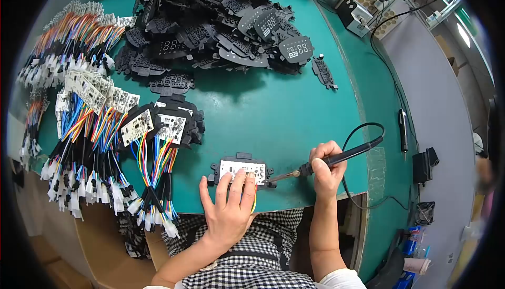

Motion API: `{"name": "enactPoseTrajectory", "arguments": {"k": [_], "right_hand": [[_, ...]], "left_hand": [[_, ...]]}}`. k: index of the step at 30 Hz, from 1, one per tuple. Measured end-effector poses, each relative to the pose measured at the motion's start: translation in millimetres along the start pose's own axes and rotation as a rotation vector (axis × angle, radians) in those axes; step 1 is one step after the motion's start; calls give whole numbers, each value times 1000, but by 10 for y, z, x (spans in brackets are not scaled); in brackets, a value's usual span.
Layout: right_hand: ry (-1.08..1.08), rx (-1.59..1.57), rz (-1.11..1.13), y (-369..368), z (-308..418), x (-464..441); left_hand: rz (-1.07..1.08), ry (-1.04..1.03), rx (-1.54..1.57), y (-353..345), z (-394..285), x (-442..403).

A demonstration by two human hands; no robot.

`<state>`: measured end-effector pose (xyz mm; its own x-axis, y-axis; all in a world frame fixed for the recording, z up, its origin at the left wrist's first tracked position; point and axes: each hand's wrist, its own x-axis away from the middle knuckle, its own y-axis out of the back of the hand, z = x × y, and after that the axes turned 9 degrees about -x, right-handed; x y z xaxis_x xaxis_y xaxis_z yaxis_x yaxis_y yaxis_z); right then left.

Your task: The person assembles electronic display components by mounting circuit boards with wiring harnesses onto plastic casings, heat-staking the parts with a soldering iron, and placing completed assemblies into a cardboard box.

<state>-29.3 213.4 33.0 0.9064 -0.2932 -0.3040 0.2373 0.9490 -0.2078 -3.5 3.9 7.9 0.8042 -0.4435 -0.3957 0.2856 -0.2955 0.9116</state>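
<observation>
Where the circuit board (243, 166) lies: flat on a black panel (244, 157) whose edges show around it, near the front edge of the green surface (294, 110), a spot I'd say suits both arms without stretching.
Left hand (229, 213): fingers (221, 189) fairly spread, resting down on the circuit board rather than wrapped around it, probably so it won't skid.
Right hand (327, 170): closed pen-fashion around a soldering iron (355, 153), to the right of the circuit board; the slant looks chosen to bring the iron's tip (272, 179) in low, clear of the left hand.
Iron's tip: at the circuit board's right end; from where I'm standing I can't tell whether it touches.
Cable (371, 124): looping out to the right of the circuit board, which presumably keeps it off the work.
Wired boards (97, 120): banked to the left of the circuit board, white plugs (74, 203) all toward the person's side, perhaps against tangling.
Loose panels (247, 31): heaped beyond the circuit board, I'd guess to leave elbow room around it.
</observation>
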Motion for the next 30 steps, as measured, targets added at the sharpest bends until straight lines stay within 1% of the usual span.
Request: {"name": "enactPoseTrajectory", "arguments": {"k": [1,4,12,17,30], "right_hand": [[-5,5,0,-9,0,4],[0,9,15,-21,-9,2],[15,-33,61,-43,-11,-6],[23,-17,60,-43,-14,-3],[9,5,57,-48,-16,-2]], "left_hand": [[-47,4,-15,-20,-3,2],[-93,37,23,-34,-5,-13],[-101,40,37,-39,9,-18],[-123,40,23,-51,7,-16],[-101,34,26,-36,11,-18]]}}
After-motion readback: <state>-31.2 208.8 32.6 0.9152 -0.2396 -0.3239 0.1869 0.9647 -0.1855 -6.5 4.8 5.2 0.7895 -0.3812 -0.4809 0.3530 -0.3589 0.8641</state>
